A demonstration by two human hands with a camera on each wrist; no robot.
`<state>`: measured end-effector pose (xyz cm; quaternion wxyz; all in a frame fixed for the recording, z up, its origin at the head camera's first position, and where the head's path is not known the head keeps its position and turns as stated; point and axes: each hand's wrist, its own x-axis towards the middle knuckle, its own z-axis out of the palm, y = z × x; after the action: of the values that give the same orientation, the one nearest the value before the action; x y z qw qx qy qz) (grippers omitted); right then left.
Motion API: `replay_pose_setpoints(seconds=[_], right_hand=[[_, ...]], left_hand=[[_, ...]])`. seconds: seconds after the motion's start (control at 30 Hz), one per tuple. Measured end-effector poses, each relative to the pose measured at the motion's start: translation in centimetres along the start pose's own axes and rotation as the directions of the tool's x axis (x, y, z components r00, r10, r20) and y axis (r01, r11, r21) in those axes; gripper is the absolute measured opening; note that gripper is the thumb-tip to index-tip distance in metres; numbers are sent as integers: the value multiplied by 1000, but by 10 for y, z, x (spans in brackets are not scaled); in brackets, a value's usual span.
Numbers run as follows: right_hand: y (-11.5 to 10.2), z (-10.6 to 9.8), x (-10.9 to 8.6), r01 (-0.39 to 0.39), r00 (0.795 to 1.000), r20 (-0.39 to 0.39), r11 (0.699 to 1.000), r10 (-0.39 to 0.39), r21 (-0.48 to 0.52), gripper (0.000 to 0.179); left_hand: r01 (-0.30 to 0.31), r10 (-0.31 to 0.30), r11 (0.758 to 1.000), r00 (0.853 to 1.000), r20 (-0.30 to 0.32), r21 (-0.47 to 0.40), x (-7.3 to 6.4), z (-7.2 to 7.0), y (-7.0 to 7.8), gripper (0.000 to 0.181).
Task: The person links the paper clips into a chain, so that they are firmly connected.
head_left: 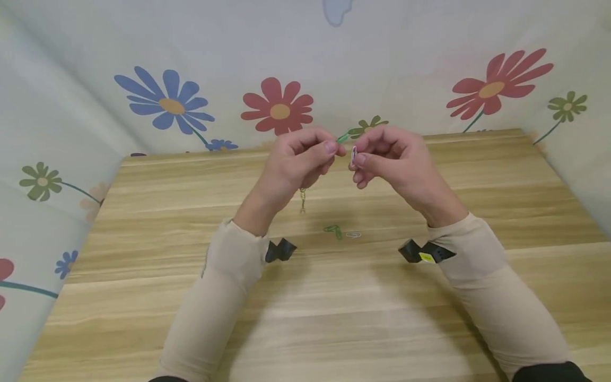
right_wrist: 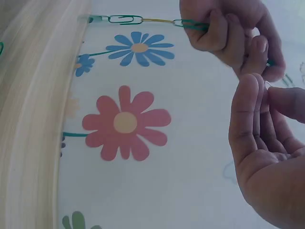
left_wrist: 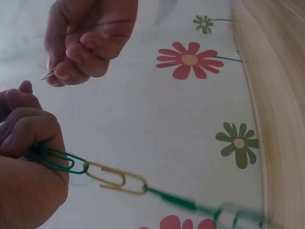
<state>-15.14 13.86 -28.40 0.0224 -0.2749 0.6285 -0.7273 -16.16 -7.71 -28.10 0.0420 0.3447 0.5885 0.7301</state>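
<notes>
My left hand pinches a green paper clip between thumb and forefinger; its free end sticks out toward the right hand. From the same hand hangs a chain of linked paper clips. In the left wrist view, a green clip and a yellow clip of that chain trail out below the palm, the farther links blurred. Close by on the right, my right hand pinches a white paper clip between thumb and fingertips. A small gap separates this clip from the green one.
On the wooden table below the hands lie loose green paper clips and a white paper clip. Black wrist cameras jut inward from both sleeves. A flower-printed cloth stands behind the table and along its sides.
</notes>
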Motion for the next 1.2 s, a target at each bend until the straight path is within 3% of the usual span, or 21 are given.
replay_pose_setpoints(seconds=[0.27, 0.47, 0.73, 0.93, 1.2], right_hand=[[-8, 6, -4, 59, 998, -20, 998, -59, -10, 8], [-13, 8, -6, 160, 986, -29, 985, -162, -70, 4], [-17, 13, -8, 260, 961, -68, 957, -270, -125, 12], [-18, 17, -9, 350, 924, -104, 922, -369, -166, 18], [-10, 27, -8, 425, 876, -135, 873, -463, -238, 11]], left_hand=[[-65, 65, 972, 998, 9, 224, 0, 5, 2, 15], [-85, 79, 955, 996, 33, 284, 0, 7, 4, 12], [-87, 81, 958, 996, 34, 274, 0, 6, 3, 14], [-94, 78, 961, 995, 70, 260, 1, 5, 1, 19], [44, -57, 993, 992, 117, 111, 0, 10, -2, 24]])
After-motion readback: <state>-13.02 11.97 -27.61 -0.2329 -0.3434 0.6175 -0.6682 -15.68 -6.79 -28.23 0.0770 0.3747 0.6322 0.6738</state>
